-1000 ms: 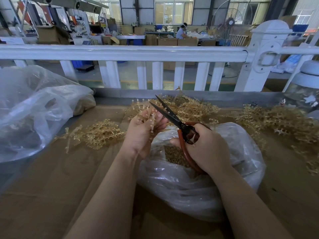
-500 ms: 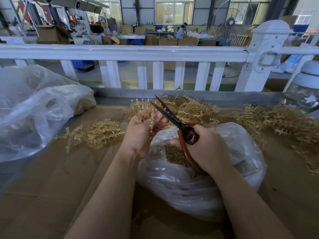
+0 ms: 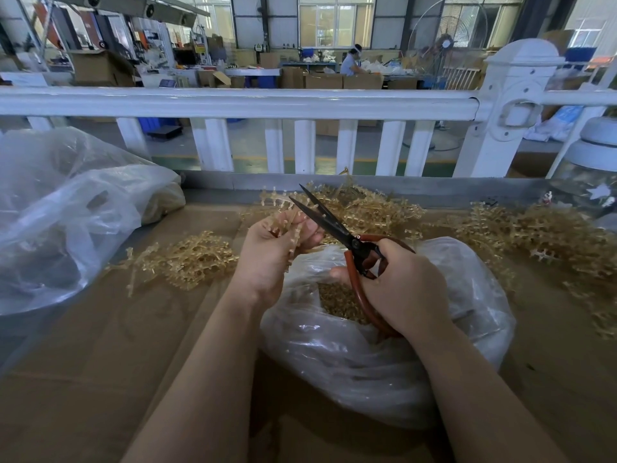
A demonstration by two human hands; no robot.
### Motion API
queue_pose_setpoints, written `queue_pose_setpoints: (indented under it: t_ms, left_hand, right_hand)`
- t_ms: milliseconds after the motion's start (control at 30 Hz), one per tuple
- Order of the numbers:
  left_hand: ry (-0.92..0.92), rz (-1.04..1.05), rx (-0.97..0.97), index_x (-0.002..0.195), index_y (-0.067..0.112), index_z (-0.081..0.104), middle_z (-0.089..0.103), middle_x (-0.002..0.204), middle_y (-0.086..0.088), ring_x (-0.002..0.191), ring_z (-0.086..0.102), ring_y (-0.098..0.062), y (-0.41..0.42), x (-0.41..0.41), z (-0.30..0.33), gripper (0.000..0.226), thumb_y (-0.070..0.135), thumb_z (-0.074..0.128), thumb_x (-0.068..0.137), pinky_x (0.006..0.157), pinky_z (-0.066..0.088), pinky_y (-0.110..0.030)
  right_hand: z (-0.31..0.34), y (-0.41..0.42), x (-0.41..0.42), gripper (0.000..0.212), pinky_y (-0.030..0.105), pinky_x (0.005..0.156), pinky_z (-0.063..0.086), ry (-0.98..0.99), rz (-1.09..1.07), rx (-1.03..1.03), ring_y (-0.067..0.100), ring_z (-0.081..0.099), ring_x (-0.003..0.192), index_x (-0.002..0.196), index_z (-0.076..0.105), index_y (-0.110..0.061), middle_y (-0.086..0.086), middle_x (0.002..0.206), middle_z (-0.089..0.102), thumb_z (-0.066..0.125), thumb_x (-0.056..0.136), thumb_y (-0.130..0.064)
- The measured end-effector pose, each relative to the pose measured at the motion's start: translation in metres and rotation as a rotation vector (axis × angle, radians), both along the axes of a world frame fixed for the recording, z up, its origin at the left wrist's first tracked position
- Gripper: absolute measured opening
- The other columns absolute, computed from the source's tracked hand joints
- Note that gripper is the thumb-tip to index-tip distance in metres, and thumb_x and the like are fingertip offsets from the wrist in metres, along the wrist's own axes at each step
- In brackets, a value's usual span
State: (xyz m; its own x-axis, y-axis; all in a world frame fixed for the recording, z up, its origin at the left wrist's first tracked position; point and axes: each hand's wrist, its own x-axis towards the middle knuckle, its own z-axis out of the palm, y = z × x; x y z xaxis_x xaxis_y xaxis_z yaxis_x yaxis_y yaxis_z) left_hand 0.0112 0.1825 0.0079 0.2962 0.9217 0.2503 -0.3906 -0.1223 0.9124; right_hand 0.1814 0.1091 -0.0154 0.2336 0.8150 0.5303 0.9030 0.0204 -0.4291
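1. Fingers point(image 3: 309, 230) of my left hand point(image 3: 270, 259) curl round a tan sprue strip point(image 3: 293, 237), holding it upright above the small bag. Those of my right hand point(image 3: 404, 285) are hooked through the red loops of the scissors point(image 3: 334, 223).
2. Brown cardboard covers the counter point(image 3: 100, 345) beneath my forearms, with a white railing point(image 3: 233, 103) along its far edge.
3. At far left slumps a large clear sack point(image 3: 66, 212), crumpled.
4. Directly under my hands sits the small bag point(image 3: 384, 372), its mouth open on a heap of cut pieces point(image 3: 337, 302).
5. Piles of uncut sprue point(image 3: 551, 235) lie on the counter to the right, behind and to the left of my hands.
6. The scissors' dark blades stand parted, with their tips pointing away and to the left, just beside the strip at my left fingertips. Whether steel touches plastic I cannot tell.
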Motion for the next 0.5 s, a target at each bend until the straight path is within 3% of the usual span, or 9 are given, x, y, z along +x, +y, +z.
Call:
queue_pose_setpoints:
  t_ms: [233, 333, 400, 500]
  left_hand:
    - [-0.007, 0.011, 0.002, 0.083, 0.006, 0.067, 0.068, 0.070, 0.002, 0.067, 0.064, -0.011, -0.0041, -0.0007, 0.0044, 0.008, -0.001, 0.064, 0.086, 0.073, 0.056, -0.023]
    - [-0.003, 0.000, 0.016, 0.073, 0.014, 0.071, 0.067, 0.069, 0.002, 0.066, 0.064, -0.011, -0.0058, -0.0014, 0.0059, 0.016, 0.002, 0.066, 0.082, 0.071, 0.056, -0.023]
    - [0.000, -0.018, 0.032, 0.067, 0.019, 0.073, 0.068, 0.069, 0.002, 0.065, 0.065, -0.010, -0.0063, -0.0029, 0.0071, 0.022, 0.004, 0.067, 0.081, 0.069, 0.055, -0.022]
    - [0.013, -0.037, 0.030, 0.067, 0.019, 0.072, 0.068, 0.069, 0.002, 0.065, 0.065, -0.011, -0.0056, -0.0058, 0.0075, 0.014, 0.009, 0.069, 0.076, 0.067, 0.054, -0.021]
  right_hand:
    - [-0.0014, 0.0004, -0.0004, 0.059, 0.019, 0.050, 0.043, -0.008, -0.010, 0.011, 0.004, 0.055, 0.057, 0.072, 0.058, -0.022, -0.013, 0.064, 0.061, 0.061, 0.072, -0.081]
    - [-0.0016, 0.0000, -0.0010, 0.066, 0.015, 0.052, 0.043, 0.011, 0.015, 0.008, 0.002, 0.055, 0.058, 0.074, 0.060, -0.023, -0.014, 0.065, 0.062, 0.051, 0.067, -0.088]
    - [-0.0018, -0.0010, -0.0013, 0.060, 0.013, 0.051, 0.039, 0.019, 0.031, 0.025, 0.000, 0.053, 0.057, 0.073, 0.057, -0.026, -0.015, 0.064, 0.061, 0.054, 0.068, -0.086]
    - [-0.0007, -0.0022, -0.0019, 0.057, 0.010, 0.050, 0.031, 0.021, 0.043, 0.037, -0.005, 0.047, 0.054, 0.072, 0.056, -0.029, -0.018, 0.060, 0.055, 0.054, 0.069, -0.086]
